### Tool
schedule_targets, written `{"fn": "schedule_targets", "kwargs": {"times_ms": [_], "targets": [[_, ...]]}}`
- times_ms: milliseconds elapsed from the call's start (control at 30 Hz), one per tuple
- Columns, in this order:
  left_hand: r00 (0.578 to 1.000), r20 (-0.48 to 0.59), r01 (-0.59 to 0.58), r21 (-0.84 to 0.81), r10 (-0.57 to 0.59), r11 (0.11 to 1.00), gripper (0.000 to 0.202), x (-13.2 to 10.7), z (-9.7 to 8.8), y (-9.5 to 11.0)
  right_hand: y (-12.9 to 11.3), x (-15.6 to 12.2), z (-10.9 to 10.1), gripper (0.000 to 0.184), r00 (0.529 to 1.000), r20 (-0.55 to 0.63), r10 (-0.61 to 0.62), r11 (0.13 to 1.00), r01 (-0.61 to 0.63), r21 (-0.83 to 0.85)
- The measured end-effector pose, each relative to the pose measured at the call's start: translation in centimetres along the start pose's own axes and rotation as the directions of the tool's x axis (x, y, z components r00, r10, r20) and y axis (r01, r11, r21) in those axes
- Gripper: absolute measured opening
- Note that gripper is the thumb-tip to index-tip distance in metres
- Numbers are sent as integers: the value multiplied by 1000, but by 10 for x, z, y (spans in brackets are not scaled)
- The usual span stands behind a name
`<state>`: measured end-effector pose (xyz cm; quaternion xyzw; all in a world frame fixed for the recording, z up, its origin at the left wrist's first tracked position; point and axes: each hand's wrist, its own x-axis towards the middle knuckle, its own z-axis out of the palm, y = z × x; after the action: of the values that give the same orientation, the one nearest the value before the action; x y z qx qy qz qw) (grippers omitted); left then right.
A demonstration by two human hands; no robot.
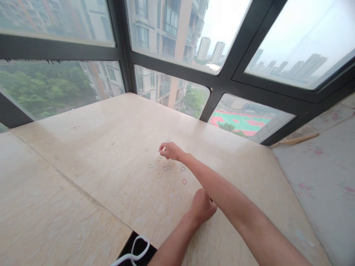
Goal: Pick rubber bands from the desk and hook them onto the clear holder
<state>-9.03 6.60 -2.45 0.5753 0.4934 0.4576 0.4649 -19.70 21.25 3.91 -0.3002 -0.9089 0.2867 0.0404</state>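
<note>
Several small thin coloured rings, looking like rubber bands, lie scattered on the pale marble-patterned surface [105, 147]. Among them are a pinkish-red ring [183, 181] and a yellowish ring [159, 177]. My right hand [170, 150] reaches over the far part of this group, thumb and forefinger curled together in a pinch. Whatever sits at its fingertips is too small to make out. Nearer to me, my left hand [203, 205] is closed beneath my right forearm. A small dark bit shows at its edge, but its fingers are mostly hidden and what it grips is unclear.
Dark window frames [172, 68] bound the far side of the surface. A wall with a floral pattern [313, 177] rises at the right. At the front lies a black object [126, 247] with a white cord [144, 251] over it.
</note>
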Motion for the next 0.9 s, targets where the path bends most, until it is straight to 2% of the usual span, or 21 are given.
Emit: {"fn": "schedule_targets", "kwargs": {"times_ms": [100, 167, 200, 267, 333, 400, 467, 567, 667, 800, 867, 900], "targets": [[997, -56, -36, 124, 44, 992, 17, 3, -3, 1, 2, -35, -3, 18, 997, -64, 32, 988, -22, 153], [997, -50, -45, 147, 53, 988, 19, 6, -5, 1, 3, -66, -4, 24, 989, -124, 84, 938, -36, 345], [998, -45, -40, 147, 47, 988, 20, 7, -6, 0, 4, -83, -4, 26, 979, -158, 126, 858, -27, 514], [998, -55, -28, 160, 37, 987, 18, 9, -7, -1, 6, -118, -3, 27, 957, -196, 213, 617, 24, 786], [994, -84, -48, 200, 66, 979, 13, 10, -8, -2, 10, -154, -2, 29, 930, -215, 297, 435, 68, 898], [991, -86, -79, 235, 102, 969, 12, 11, -8, -2, 14, -188, -3, 30, 895, -241, 376, 343, 108, 933], [989, -69, -112, 244, 132, 963, 15, 11, -8, -2, 20, -221, -6, 30, 844, -282, 455, 306, 149, 940], [978, -83, -168, 239, 192, 956, 18, 9, -9, 0, 32, -273, -13, 30, 741, -340, 578, 333, 167, 928], [975, -91, -173, 257, 202, 951, 20, 8, -9, 2, 48, -328, -16, 33, 631, -379, 677, 433, 75, 898], [975, -103, -163, 276, 198, 947, 21, 8, -9, 2, 73, -402, -18, 31, 495, -462, 735, 618, -210, 758], [974, -106, -163, 287, 200, 944, 21, 8, -8, 2, 85, -432, -19, 28, 452, -547, 704, 707, -376, 599], [974, -106, -163, 293, 202, 942, 21, 8, -8, 2, 90, -444, -20, 27, 447, -582, 679, 734, -449, 510]]}}
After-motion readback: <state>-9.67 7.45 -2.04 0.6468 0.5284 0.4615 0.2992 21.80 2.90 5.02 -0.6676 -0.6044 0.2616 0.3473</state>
